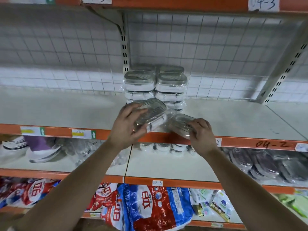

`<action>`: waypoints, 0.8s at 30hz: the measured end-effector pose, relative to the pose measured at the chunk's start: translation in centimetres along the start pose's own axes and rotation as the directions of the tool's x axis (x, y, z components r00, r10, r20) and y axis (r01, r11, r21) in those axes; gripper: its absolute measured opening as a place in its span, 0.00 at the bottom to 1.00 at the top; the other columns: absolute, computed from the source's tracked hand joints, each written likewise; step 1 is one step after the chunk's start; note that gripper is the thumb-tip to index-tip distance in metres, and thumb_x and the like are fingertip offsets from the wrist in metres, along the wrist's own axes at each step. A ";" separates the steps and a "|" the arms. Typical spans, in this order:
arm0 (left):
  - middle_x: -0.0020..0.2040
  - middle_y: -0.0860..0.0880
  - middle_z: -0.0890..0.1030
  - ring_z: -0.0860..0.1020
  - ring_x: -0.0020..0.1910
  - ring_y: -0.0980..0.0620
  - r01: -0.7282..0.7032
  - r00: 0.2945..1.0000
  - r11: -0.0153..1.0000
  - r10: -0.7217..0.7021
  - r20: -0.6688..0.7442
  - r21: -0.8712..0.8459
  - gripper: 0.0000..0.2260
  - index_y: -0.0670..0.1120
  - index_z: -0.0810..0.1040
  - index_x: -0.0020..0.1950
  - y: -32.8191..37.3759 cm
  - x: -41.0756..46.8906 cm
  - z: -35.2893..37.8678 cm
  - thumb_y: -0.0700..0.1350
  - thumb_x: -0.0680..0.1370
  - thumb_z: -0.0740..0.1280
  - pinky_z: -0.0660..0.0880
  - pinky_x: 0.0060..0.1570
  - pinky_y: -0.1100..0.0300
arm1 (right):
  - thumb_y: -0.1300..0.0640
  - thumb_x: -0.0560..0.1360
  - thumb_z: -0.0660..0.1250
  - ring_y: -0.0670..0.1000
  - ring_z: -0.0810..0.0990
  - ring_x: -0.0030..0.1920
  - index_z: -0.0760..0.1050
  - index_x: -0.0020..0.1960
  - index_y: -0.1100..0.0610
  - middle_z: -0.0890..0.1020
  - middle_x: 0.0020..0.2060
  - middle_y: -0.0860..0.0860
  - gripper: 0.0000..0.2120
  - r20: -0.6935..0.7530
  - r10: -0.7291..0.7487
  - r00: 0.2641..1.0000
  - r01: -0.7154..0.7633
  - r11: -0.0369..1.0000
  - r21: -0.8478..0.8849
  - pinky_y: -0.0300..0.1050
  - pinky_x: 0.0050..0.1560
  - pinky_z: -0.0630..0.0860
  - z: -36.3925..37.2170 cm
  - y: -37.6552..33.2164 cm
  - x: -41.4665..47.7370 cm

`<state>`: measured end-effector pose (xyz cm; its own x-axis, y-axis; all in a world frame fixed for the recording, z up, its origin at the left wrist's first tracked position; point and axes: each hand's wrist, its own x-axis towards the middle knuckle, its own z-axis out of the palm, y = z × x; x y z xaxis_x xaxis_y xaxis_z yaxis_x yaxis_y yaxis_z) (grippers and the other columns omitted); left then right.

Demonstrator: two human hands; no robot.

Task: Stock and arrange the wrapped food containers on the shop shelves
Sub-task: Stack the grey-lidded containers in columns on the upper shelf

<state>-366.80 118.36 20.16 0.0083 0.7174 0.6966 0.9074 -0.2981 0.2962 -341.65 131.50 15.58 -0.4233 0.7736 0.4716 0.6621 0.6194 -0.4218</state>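
Observation:
Several wrapped clear food containers with grey lids stand in stacks [155, 84] on the white shelf [66, 110], near its middle. My left hand [128, 125] grips one wrapped container [153, 112], tilted, just in front of the left stack. My right hand [200, 132] holds a second wrapped container [181, 124] at the shelf's orange front edge [241, 142], low and to the right of the first. More of the same containers [163, 147] sit on the shelf below, partly hidden by my wrists.
A wire grid backs the shelf, with slotted uprights [125, 52] behind the stacks and at the right. White shoes [33, 150] and clear bottles lie lower left, dark wrapped goods [266, 162] lower right, and red-and-blue bags [150, 207] on the bottom shelf.

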 end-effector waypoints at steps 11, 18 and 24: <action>0.67 0.53 0.76 0.65 0.70 0.45 0.174 0.957 0.983 -0.181 0.226 0.050 0.22 0.53 0.78 0.65 -5.3 5.5 -0.4 0.48 0.73 0.57 0.61 0.68 0.48 | 0.73 0.69 0.65 0.62 0.78 0.53 0.81 0.55 0.63 0.81 0.48 0.57 0.16 -0.052 -0.028 0.998 0.029 0.999 0.030 0.61 0.64 0.72 -0.3 -0.4 0.3; 0.65 0.48 0.77 0.69 0.68 0.48 0.141 0.968 0.980 -0.166 0.188 0.138 0.21 0.47 0.77 0.64 -5.5 6.0 1.2 0.57 0.75 0.69 0.62 0.65 0.61 | 0.65 0.72 0.68 0.59 0.79 0.54 0.80 0.56 0.60 0.79 0.52 0.55 0.13 -0.048 0.017 0.999 -0.014 0.998 0.069 0.59 0.63 0.71 0.1 -0.3 0.0; 0.70 0.45 0.72 0.66 0.70 0.45 0.167 0.977 0.982 -0.176 0.119 0.083 0.19 0.46 0.76 0.68 -5.3 4.6 0.9 0.51 0.79 0.68 0.63 0.70 0.54 | 0.60 0.73 0.71 0.58 0.75 0.57 0.78 0.56 0.58 0.75 0.56 0.54 0.12 -0.008 0.056 0.998 -0.055 0.998 0.032 0.48 0.63 0.65 0.3 0.1 0.0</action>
<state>-371.19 123.86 21.21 -0.1021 0.8282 0.5510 0.9277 -0.1207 0.3534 -341.81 131.62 15.35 -0.3810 0.8057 0.4536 0.6643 0.5797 -0.4718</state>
